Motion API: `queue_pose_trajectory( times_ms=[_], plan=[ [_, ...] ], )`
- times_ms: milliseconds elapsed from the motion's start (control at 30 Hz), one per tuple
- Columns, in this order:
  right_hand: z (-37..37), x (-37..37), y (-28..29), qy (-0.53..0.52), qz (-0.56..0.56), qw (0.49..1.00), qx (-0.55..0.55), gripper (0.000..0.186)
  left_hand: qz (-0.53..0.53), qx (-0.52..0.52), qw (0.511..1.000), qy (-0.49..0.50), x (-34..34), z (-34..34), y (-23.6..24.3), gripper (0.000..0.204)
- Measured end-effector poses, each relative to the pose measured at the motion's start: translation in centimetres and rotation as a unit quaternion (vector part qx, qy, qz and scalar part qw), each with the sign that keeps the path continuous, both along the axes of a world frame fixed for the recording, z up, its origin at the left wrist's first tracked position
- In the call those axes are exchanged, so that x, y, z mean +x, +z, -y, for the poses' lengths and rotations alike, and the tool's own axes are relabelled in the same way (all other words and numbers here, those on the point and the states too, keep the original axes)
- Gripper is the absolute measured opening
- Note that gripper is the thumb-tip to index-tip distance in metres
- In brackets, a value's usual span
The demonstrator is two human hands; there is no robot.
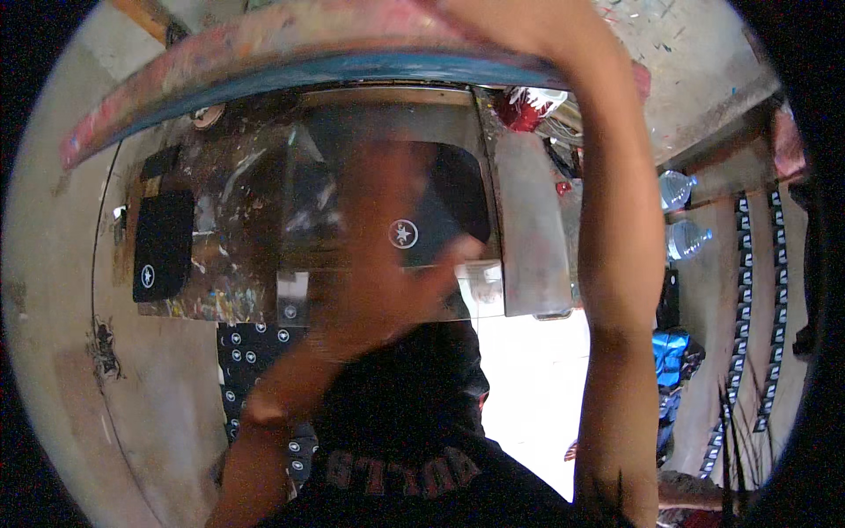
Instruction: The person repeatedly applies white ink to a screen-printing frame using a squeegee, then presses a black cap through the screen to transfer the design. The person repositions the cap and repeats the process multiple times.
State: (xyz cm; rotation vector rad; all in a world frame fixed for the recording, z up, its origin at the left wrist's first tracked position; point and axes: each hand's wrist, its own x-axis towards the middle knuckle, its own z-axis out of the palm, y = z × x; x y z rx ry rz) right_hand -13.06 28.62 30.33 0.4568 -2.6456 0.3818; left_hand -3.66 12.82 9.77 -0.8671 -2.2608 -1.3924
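Observation:
My left hand (383, 238), smeared by motion, is stretched flat over a black cut piece (453, 180) with a round white star emblem. Its thumb stands apart from the fingers; whether the palm touches the piece I cannot tell. The piece lies on a clear, glassy plate (308, 255) on a paint-spattered worktable (242, 211). Across the top, my right hand (502, 18) grips the edge of a raised, paint-stained frame (290, 66), pink above and blue below. Its fingertips are cut off by the upper edge.
A similar black piece (163, 246) lies at the table's left. A long grey block (532, 224) is right of the plate, below a red-and-white paint container (526, 107). Plastic bottles (687, 239) and rows of small black pieces (744, 290) are further right. Dark emblem-printed sheets (251, 352) hang below.

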Motion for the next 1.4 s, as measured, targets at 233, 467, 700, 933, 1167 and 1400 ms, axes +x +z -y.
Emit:
queue_pose_trajectory(
  times_ms=[233, 467, 700, 933, 1167, 1400],
  plan=[
    [-0.4, 8.3, -13.4, 0.043, -0.071, 0.996, 0.044, 0.055, -0.033, -0.367, 0.921, 0.13, -2.4, 12.3, 6.4, 0.058],
    [0.9, 14.2, -24.2, 0.103, 0.009, 0.993, 0.064, 0.032, 0.002, -0.403, 0.915, 0.02, 1.9, 12.4, -7.0, 0.049],
    [0.4, 7.2, -26.5, 0.062, 0.299, 0.945, 0.12, 0.028, 0.095, -0.411, 0.907, -0.005, 2.9, 13.3, -10.6, 0.049],
    [0.9, 10.1, -26.1, 0.083, 0.263, 0.958, 0.078, 0.028, 0.133, -0.42, 0.898, 0.002, 2.9, 13.1, -10.6, 0.045],
    [1.4, 8.0, -29.4, -0.002, 0.052, 0.987, 0.151, 0.017, 0.123, -0.417, 0.901, -0.016, 2.6, 13.2, -10.7, 0.039],
    [-0.8, 1.0, -29.1, -0.004, 0.161, 0.977, 0.141, 0.022, 0.109, -0.396, 0.911, -0.015, 2.8, 13.2, -11.2, 0.036]
  ],
)
